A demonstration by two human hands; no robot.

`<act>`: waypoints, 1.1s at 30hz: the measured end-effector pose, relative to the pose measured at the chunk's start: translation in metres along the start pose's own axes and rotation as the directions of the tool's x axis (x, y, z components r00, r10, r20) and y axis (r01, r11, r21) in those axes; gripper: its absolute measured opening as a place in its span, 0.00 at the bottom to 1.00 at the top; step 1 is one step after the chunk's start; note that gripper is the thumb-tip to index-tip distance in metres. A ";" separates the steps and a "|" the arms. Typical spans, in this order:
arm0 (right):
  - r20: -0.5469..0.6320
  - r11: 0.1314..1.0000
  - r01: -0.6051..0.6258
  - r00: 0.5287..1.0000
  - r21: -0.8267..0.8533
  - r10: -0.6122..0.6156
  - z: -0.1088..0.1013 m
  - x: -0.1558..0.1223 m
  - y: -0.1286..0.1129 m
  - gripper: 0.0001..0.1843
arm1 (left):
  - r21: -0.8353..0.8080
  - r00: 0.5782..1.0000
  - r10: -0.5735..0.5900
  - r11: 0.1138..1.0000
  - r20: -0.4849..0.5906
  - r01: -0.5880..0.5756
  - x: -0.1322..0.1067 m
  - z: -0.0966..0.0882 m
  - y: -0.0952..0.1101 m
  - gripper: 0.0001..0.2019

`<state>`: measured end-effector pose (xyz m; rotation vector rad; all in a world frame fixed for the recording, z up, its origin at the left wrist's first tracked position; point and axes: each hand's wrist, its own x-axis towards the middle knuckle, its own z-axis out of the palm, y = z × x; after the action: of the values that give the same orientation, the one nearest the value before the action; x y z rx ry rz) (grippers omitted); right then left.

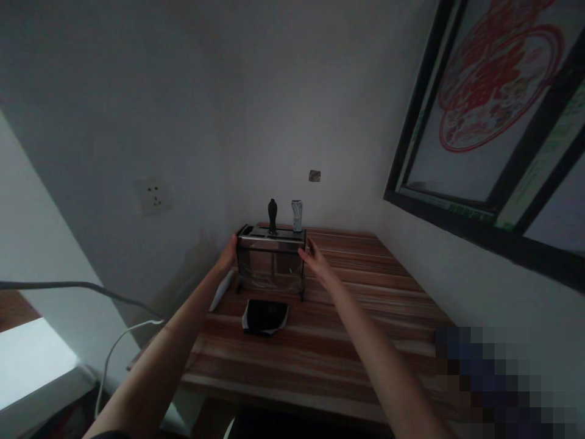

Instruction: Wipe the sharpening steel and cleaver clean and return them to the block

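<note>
A metal knife rack [270, 259] with a clear front stands at the back of a wooden table [347, 317]. A black knife handle [272, 216] and a silvery handle [297, 214] stick up from its top. My left hand [227, 255] presses against the rack's left side. My right hand [312, 259] rests against its right side, fingers stretched along it. Both arms reach forward over the table.
A black pouch with white edging [265, 316] lies in front of the rack, and a white object [222, 290] sits at its left. A wall socket [152, 195] and cables [114, 347] are on the left. A dark-framed window with a red paper-cut [496, 85] fills the right wall.
</note>
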<state>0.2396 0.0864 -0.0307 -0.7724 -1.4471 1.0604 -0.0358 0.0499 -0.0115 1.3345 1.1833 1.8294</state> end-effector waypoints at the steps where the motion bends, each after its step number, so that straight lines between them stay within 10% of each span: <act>1: 0.030 1.000 0.000 1.000 0.013 0.000 -0.004 0.001 0.001 0.42 | 0.007 1.000 -0.009 1.000 0.015 0.009 0.000 -0.003 -0.002 0.30; 19: 0.190 0.993 0.002 0.981 0.115 -0.024 -0.014 0.002 -0.005 0.40 | 0.046 0.991 -0.057 0.998 0.117 0.052 0.011 -0.014 -0.021 0.37; 33: 0.139 0.997 0.051 0.989 0.057 -0.059 -0.095 -0.008 -0.034 0.41 | -0.047 0.962 0.083 0.996 0.261 -0.073 0.002 0.061 -0.006 0.42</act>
<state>0.3375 0.0836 -0.0051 -0.6265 -1.5440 1.1251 0.0208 0.0740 -0.0094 1.5662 0.9641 1.6549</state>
